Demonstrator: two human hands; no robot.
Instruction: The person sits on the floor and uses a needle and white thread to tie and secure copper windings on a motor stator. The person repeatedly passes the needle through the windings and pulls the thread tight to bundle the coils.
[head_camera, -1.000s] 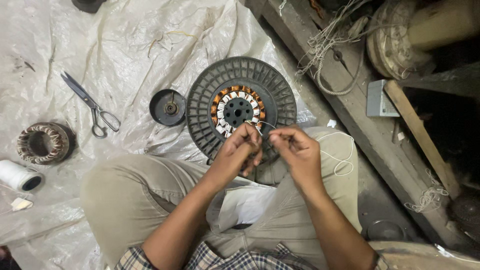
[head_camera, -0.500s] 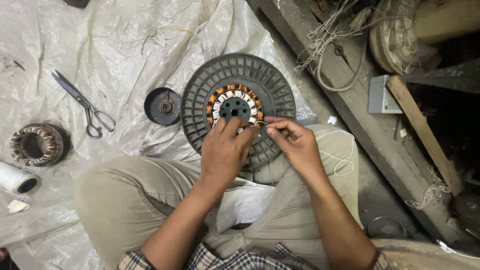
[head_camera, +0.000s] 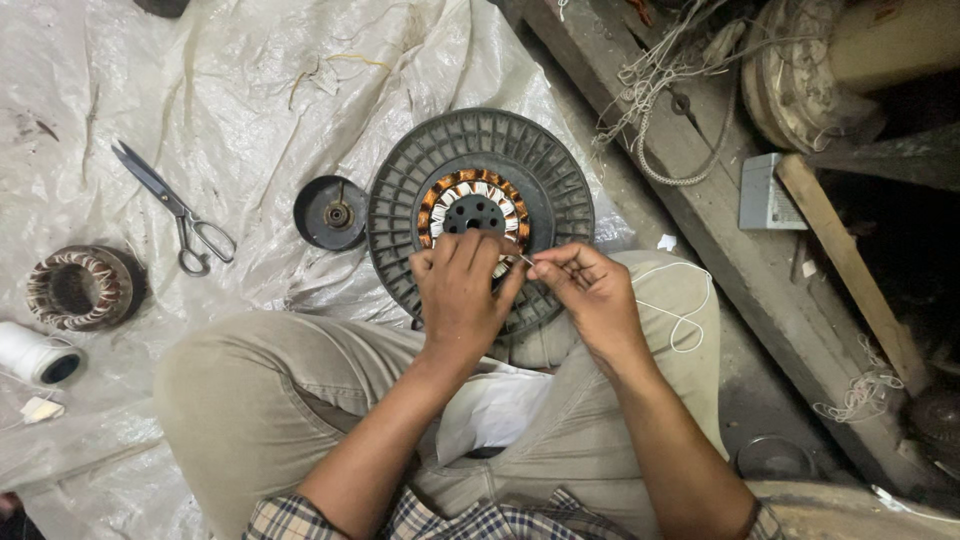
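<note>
A round dark ribbed motor housing (head_camera: 560, 180) with a copper-wound stator (head_camera: 472, 208) at its centre leans against my knees. My left hand (head_camera: 462, 292) lies flat on the stator's near edge, fingers pressed down on the windings. My right hand (head_camera: 588, 292) sits just right of it, pinching a thin needle-like piece with white thread (head_camera: 690, 300) that trails over my right knee. Both hands nearly touch at the stator's lower right rim.
On the plastic sheet (head_camera: 250, 90) lie scissors (head_camera: 175, 208), a small dark round cap (head_camera: 331, 212), a second wound stator (head_camera: 78, 288) and a white roll (head_camera: 38, 354). A wooden beam (head_camera: 720, 230) with string, a grey box (head_camera: 765, 195) and clutter runs along the right.
Both hands have shifted slightly up onto the stator's near edge. My left hand has flattened over the windings while my right keeps pinching the thin piece beside it.
</note>
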